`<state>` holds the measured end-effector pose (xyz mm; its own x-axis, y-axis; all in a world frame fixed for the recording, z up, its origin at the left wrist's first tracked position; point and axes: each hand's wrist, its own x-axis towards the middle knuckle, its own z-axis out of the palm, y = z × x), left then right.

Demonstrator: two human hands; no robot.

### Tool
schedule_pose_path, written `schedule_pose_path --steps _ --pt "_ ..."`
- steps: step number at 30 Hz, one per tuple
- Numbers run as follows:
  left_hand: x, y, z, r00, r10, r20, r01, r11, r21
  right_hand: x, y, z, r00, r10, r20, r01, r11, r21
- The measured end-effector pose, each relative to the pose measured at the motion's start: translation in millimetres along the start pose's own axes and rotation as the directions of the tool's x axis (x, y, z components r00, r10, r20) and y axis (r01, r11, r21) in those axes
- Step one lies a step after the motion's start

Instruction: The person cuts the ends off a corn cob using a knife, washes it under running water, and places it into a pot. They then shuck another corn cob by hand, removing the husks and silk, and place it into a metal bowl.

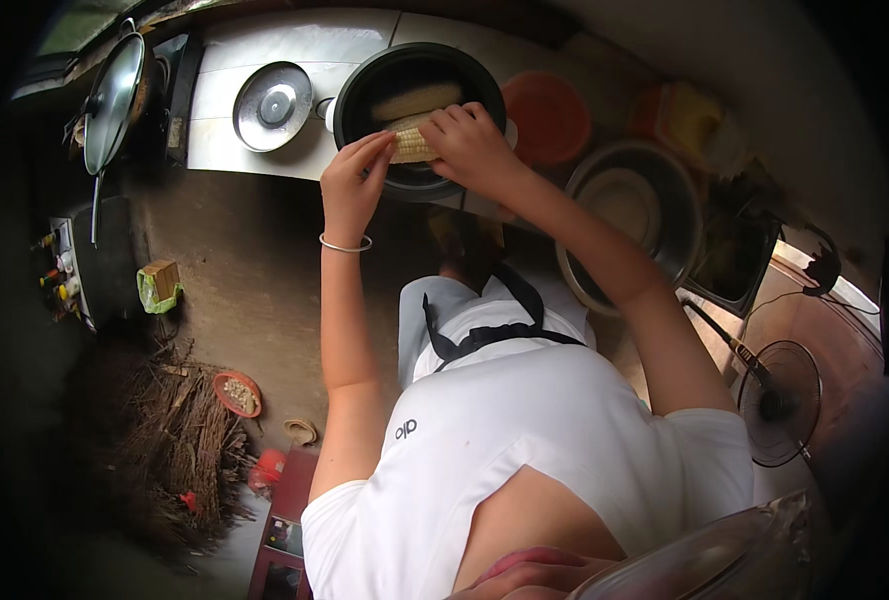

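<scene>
Both my hands hold one pale yellow ear of corn (413, 147) level over a dark round pot (347, 94). My left hand (356, 176) pinches its left end between thumb and fingertips. Around the right end, my right hand (468, 144) is closed, hiding that part of the cob. Inside the pot lies another husked ear of corn (418, 100), farther from me. A further ear shows partly between it and the held one. A white side handle (330, 116) sticks out at the pot's left.
Left of the pot, a round metal lid (273, 106) lies on the white tiled counter (215, 135). An orange-red plastic basin (548, 116) and a large metal basin (624, 225) stand to the right. A glass pan lid (114, 101) is at far left; a fan (778, 403) stands at lower right.
</scene>
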<state>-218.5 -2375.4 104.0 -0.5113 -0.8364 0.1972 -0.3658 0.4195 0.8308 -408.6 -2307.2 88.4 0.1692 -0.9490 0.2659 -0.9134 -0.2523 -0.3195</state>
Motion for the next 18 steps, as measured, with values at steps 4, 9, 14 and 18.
schedule_pose_path --steps 4,9,14,18 --pt "0.6 4.2 -0.9 1.000 0.017 0.018 -0.018 0.999 0.052 -2.2 0.2 -1.4 1.000 0.003 0.004 -0.003 1.000 0.000" --pt "11.1 4.1 -1.4 0.921 0.390 0.017 -0.371 0.861 0.349 -4.2 0.2 1.2 1.000 -0.009 0.003 0.009 1.000 0.027" --pt "7.8 -6.6 1.6 0.977 0.123 -0.175 -0.114 0.992 0.061 -3.4 1.6 5.3 0.999 -0.039 -0.020 0.038 0.998 -0.040" --pt "12.5 -7.2 -11.7 0.974 0.022 -0.224 -0.023 1.000 -0.001 -3.9 1.3 5.2 0.998 -0.044 -0.038 0.042 0.997 -0.069"
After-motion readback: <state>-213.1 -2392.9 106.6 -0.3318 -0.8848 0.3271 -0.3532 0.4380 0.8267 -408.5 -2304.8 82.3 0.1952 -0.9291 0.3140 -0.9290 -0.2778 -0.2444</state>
